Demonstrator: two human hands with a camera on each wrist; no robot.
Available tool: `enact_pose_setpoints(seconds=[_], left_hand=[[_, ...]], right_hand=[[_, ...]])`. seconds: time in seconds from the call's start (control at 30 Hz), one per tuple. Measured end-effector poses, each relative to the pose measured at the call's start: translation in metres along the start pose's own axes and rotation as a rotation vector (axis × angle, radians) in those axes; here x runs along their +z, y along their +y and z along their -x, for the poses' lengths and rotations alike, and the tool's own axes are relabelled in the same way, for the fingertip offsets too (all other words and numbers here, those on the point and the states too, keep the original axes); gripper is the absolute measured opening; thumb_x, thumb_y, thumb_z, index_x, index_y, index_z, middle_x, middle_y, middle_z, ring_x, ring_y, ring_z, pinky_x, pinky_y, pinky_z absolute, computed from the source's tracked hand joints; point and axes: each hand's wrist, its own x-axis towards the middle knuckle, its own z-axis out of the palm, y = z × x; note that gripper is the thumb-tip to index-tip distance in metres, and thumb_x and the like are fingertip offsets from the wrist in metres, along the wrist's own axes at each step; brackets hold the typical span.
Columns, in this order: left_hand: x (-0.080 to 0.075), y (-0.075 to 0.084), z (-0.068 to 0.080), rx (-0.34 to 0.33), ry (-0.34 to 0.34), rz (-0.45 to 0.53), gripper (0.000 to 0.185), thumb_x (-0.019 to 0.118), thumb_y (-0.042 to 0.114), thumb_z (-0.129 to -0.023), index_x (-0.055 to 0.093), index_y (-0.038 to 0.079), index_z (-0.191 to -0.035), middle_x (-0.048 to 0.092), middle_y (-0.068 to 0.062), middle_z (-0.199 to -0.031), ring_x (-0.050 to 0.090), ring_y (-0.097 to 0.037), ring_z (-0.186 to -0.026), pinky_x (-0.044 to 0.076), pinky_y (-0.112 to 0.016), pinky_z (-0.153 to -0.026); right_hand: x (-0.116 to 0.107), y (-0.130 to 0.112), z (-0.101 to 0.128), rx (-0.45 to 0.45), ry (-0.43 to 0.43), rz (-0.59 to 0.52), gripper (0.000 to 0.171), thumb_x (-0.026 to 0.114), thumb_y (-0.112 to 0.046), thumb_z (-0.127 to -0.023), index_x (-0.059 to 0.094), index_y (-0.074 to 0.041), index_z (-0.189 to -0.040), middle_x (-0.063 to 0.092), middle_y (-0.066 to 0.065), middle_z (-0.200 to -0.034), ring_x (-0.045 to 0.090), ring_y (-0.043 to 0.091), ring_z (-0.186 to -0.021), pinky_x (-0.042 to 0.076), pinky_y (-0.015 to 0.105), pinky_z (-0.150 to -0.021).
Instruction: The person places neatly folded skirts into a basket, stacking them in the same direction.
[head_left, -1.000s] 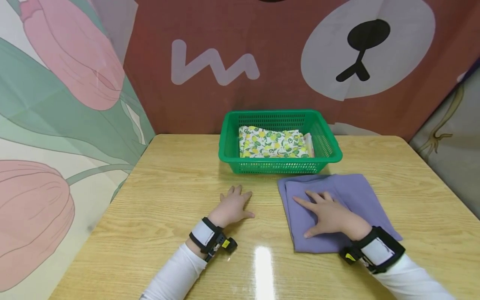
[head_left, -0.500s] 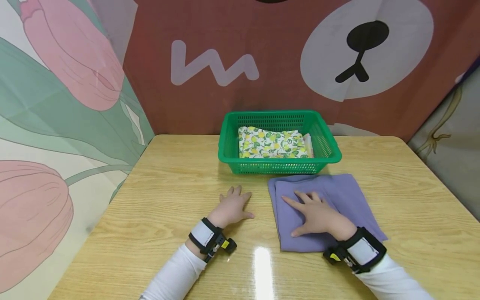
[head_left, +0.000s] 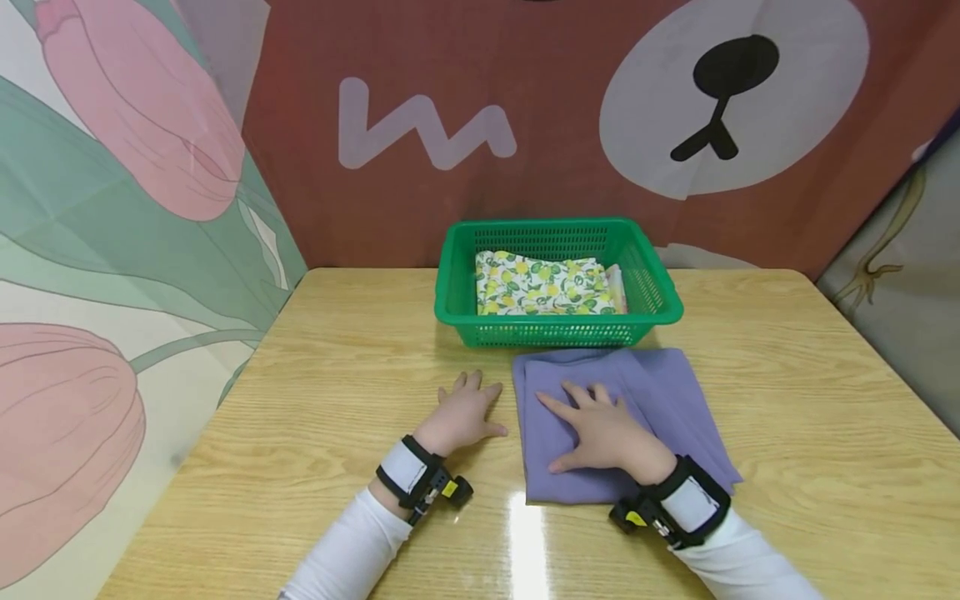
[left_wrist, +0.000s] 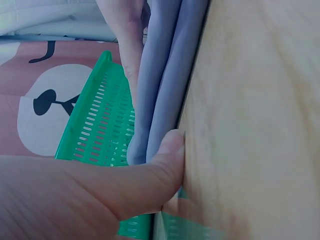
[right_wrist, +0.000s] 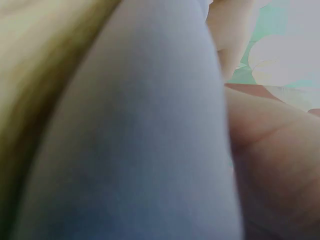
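On the left stretch of the table point(head_left: 315, 400), bare wood runs from the tulip panel point(head_left: 112, 250) to the left hand point(head_left: 463, 414), so there is plenty of open room on that side. That hand lies palm down with fingers loosely spread and grips nothing; in the left wrist view its thumb tip point(left_wrist: 170, 150) sits at the folded edge of the cloth point(head_left: 600, 392), just touching or very close, which looks like a stop for the fabric to butt against. The cloth, purple and folded in layers, lies flat just right of that hand and directly in front of the basket point(head_left: 450, 310), its far edge close under the near wall. The right hand point(head_left: 603, 432) rests flat on the cloth's left half, fingers straight and spread, pressing rather than pinching, a hold that suits sliding or smoothing fabric without creasing it. Inside the basket lies a lemon-print cloth point(head_left: 543, 287), filling most of the floor. Right of the purple cloth the wood is open to the table's edge, and a strip remains between the cloth and the near edge.
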Motion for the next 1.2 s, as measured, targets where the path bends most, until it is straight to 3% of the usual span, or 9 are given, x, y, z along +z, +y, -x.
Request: enact_pose_setpoints(seconds=[0.4,0.9,1.07,1.2], left_hand=[[-0.003,-0.001,-0.003,0.008,0.007,-0.027,0.075,0.069,0.044,-0.081,0.044,0.009,-0.142,0.030,-0.027,-0.148,0.026,-0.050,-0.136,0.024,-0.074,-0.098],[-0.003,0.002,-0.004,0.012,0.005,-0.051,0.069,0.070,0.040,-0.082,0.046,0.010,-0.140,0.032,-0.027,-0.147,0.027,-0.051,-0.135,0.026,-0.074,-0.097],[0.000,0.001,-0.003,0.016,0.014,-0.025,0.069,0.071,0.038,-0.082,0.047,0.010,-0.140,0.032,-0.027,-0.147,0.027,-0.051,-0.134,0.025,-0.075,-0.097],[0.002,-0.001,-0.002,0.011,0.022,-0.008,0.070,0.072,0.038,-0.081,0.046,0.010,-0.140,0.033,-0.027,-0.147,0.027,-0.051,-0.135,0.025,-0.075,-0.096]], right_hand=[[-0.001,-0.016,-0.008,-0.025,0.013,0.009,0.094,0.076,-0.057,-0.068,0.038,-0.023,-0.146,0.033,0.021,-0.149,0.029,0.049,-0.129,0.023,0.080,-0.090],[0.005,-0.024,-0.016,0.017,-0.001,-0.048,0.090,0.074,-0.056,-0.072,0.037,-0.023,-0.147,0.028,0.022,-0.151,0.024,0.051,-0.130,0.016,0.083,-0.091],[0.002,-0.021,-0.015,-0.004,-0.039,-0.082,0.073,0.061,-0.054,-0.085,0.037,-0.023,-0.146,0.026,0.022,-0.152,0.021,0.052,-0.133,0.015,0.081,-0.093],[-0.009,-0.012,-0.011,-0.057,-0.093,-0.233,0.056,0.046,-0.047,-0.096,0.044,-0.016,-0.143,0.027,0.023,-0.151,0.020,0.050,-0.135,0.018,0.075,-0.100]])
